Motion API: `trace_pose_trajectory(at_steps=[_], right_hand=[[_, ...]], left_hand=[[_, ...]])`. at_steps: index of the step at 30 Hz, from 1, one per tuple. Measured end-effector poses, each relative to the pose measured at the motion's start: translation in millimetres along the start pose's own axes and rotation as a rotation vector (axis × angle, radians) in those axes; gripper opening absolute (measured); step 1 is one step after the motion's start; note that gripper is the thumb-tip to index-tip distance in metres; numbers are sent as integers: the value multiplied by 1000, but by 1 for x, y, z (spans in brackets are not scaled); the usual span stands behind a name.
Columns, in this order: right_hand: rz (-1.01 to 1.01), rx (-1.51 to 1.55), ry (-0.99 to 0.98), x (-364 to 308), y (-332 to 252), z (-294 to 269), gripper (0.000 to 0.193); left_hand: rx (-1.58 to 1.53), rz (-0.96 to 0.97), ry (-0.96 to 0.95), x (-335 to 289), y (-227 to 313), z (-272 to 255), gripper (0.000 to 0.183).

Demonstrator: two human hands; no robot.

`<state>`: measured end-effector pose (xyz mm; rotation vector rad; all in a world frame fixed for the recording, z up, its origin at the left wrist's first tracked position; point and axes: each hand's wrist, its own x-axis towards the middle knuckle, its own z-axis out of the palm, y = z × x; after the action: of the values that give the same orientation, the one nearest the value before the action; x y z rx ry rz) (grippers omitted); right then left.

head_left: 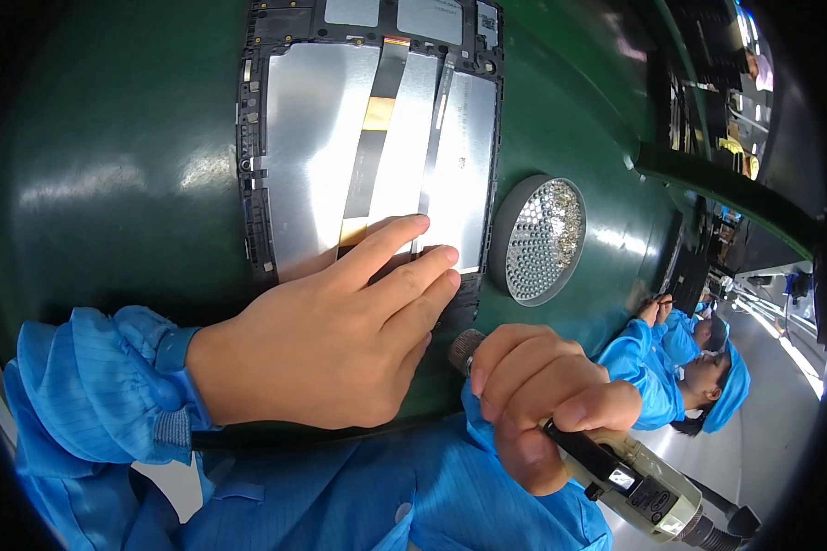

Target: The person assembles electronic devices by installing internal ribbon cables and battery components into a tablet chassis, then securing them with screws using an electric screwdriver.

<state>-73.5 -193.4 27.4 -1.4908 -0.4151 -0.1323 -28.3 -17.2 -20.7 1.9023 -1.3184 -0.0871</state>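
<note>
An opened tablet housing with a black frame and a shiny metal plate lies on the green table. Dark flat ribbon cables with gold-coloured patches run along it. My left hand rests over the near end of the housing, fingers stretched out across the plate and cables. To its right, off the housing, my right hand is wrapped around an electric screwdriver. The tool's knurled nose points left, near the housing's lower right corner; its bit cannot be made out. A cord leaves the other end.
A round grey dish with a pitted bottom and many small screws stands right of the housing. Farther right, a green bar crosses above the table edge. Co-workers in blue sit along the line beyond it.
</note>
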Motion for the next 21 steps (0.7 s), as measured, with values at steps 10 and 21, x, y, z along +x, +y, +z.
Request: trace_pose_trajectory(at_steps=[10, 21], right_hand=[[-9, 47, -7, -1, -2, 4, 40], [-187, -161, 189, 11, -24, -79, 42]], left_hand=[[-44, -43, 28, -1, 3, -5, 30], [93, 47, 9, 3, 2, 3, 7]])
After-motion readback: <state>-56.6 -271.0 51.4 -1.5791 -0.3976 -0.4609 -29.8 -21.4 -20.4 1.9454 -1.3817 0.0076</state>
